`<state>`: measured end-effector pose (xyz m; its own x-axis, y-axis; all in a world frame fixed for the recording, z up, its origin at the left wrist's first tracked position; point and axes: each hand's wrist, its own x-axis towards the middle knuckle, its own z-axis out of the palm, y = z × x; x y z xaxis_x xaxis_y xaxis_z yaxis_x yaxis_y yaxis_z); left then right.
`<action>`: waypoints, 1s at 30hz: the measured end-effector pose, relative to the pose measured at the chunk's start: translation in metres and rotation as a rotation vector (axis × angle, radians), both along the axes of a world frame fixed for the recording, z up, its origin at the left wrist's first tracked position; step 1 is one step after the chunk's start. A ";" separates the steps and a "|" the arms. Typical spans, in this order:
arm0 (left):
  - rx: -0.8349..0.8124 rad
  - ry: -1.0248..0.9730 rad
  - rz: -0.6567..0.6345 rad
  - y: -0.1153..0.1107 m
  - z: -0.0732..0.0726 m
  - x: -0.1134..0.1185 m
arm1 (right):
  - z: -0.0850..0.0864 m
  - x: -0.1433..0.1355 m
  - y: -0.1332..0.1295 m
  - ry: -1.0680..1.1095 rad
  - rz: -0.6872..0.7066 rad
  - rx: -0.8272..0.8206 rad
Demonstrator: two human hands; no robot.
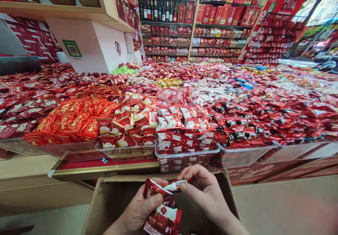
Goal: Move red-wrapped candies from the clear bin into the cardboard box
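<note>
My left hand (142, 205) is closed round several red and white candy packets (164, 218), its thumb pressed on top of them. Beside it, my right hand (202, 189) pinches another small red and white packet (175, 185) between thumb and fingertips, close against the ones in the left. Both hands are above an open cardboard box (113, 192), whose inside is dark and mostly hidden by the hands. Just beyond the box stands a clear bin (188, 154) heaped with similar red and white packets (174, 121).
Orange-red packets (74, 120) and durian-labelled packets (126, 125) fill bins to the left. Dark red packets (245, 122) pile up on the right. A white pillar (87, 44) rises at the back left. Shelves with bottles (158, 11) line the back.
</note>
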<state>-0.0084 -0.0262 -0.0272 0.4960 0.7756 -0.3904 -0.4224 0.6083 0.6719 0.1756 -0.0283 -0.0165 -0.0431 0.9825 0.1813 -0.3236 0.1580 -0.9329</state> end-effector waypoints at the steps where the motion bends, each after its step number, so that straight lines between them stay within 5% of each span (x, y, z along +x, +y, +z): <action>1: -0.006 0.033 0.037 -0.001 0.001 0.001 | 0.000 -0.001 0.000 -0.041 0.004 0.029; 9: 0.330 -0.045 0.106 -0.003 0.000 0.009 | -0.002 0.000 0.002 0.030 0.077 0.256; 15: 0.967 0.221 0.138 0.006 0.021 0.004 | 0.004 -0.003 -0.009 0.002 -0.034 0.168; 17: 1.054 0.314 0.155 0.007 0.023 0.001 | 0.004 -0.007 -0.009 0.070 -0.074 0.074; 23: 0.795 0.314 0.057 -0.002 0.013 -0.011 | 0.000 0.000 0.000 0.060 -0.208 -0.063; 27: 0.464 0.280 -0.026 -0.001 0.003 -0.014 | 0.007 0.005 0.002 -0.173 -0.290 0.073; 30: 0.538 0.347 -0.206 0.005 -0.007 -0.011 | 0.012 -0.002 0.001 -0.422 -0.190 0.280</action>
